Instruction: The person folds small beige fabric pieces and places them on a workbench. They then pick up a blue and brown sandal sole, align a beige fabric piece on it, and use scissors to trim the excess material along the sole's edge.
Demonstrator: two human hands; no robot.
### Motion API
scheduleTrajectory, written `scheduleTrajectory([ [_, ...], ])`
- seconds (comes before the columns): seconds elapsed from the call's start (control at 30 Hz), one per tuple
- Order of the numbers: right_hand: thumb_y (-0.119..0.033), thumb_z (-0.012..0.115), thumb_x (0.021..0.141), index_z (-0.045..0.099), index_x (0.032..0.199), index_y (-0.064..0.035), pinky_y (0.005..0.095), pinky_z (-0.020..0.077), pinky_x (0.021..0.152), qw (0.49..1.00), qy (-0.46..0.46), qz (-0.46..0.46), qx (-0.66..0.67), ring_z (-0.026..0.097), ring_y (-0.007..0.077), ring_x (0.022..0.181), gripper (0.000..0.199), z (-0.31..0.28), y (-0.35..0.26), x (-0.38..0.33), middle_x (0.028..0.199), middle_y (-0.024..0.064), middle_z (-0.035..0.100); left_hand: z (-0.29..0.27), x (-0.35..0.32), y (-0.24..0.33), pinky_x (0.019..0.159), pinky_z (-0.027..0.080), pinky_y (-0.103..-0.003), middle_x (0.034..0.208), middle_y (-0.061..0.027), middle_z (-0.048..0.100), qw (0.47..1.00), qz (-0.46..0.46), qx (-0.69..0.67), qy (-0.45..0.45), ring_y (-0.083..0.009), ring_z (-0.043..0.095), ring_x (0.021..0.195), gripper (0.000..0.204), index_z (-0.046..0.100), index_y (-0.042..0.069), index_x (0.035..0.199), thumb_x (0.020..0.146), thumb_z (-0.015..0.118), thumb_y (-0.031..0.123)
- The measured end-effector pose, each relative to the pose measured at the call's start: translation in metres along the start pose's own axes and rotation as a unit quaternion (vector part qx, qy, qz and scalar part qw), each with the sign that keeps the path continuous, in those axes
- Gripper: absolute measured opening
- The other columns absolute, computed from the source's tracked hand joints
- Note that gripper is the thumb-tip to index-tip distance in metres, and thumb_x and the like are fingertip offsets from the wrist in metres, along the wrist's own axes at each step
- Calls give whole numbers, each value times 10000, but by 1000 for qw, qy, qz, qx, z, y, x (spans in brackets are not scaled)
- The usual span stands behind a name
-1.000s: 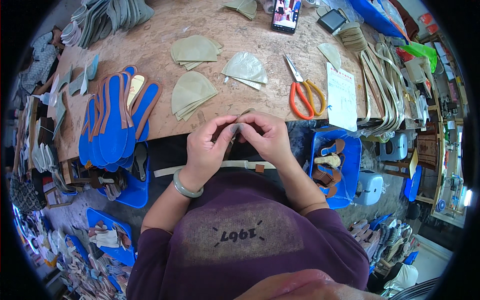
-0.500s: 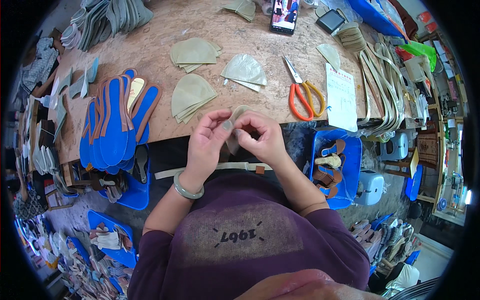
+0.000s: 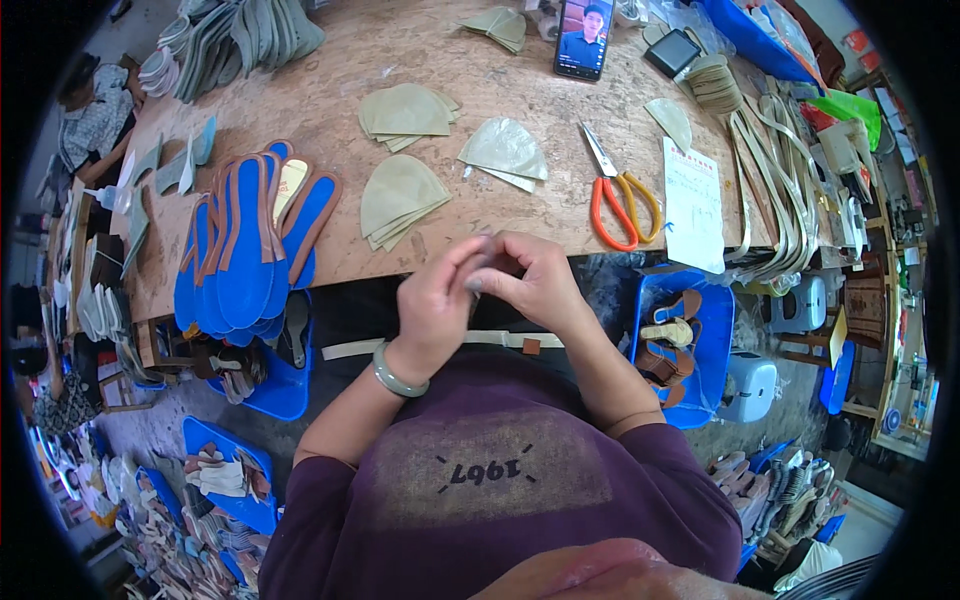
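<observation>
My left hand and my right hand meet at the near edge of the wooden worktable, fingers pinched together on a small beige-grey piece of material that is mostly hidden between them. A pale green bangle circles my left wrist. A beige strap with a brown tab lies across my lap just below the hands. Stacks of beige fan-shaped cut pieces lie on the table right beyond my hands.
Blue insoles with brown rims overlap at the left. Orange-handled scissors, a white paper sheet and a phone lie at the right and back. Blue bins with shoe parts flank my lap. Long beige strips pile at the right.
Both hands have stayed at the table edge; the fingers have worked the small piece, closing more tightly around it so less of it shows.
</observation>
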State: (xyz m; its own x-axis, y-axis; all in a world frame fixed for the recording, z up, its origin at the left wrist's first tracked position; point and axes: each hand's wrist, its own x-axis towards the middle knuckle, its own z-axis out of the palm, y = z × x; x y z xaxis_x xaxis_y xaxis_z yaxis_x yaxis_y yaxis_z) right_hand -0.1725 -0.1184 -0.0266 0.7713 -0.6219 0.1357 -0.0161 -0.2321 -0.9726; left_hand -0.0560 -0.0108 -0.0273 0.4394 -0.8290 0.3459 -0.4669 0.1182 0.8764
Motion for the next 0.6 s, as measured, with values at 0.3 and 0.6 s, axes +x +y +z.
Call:
scheduleTrajectory([
  [0.3,-49,693,795,587,658,-21,281,433,498,970,63,-192,-135,575,189,533,175,2,18,7,649,84,608,-7,4,-12,859,508,-261,1120,-98,681,990,-57,-128,-7,-143,652,983,212,601,-18,1155,1005,480,71],
  [0.6,29,662,692,506,601,-41,322,454,469,944,89,-274,-161,581,221,528,194,-9,12,-19,659,74,603,-45,19,-13,846,567,-354,1117,-191,660,925,-194,-323,58,-279,680,984,235,543,-27,1177,1012,469,124],
])
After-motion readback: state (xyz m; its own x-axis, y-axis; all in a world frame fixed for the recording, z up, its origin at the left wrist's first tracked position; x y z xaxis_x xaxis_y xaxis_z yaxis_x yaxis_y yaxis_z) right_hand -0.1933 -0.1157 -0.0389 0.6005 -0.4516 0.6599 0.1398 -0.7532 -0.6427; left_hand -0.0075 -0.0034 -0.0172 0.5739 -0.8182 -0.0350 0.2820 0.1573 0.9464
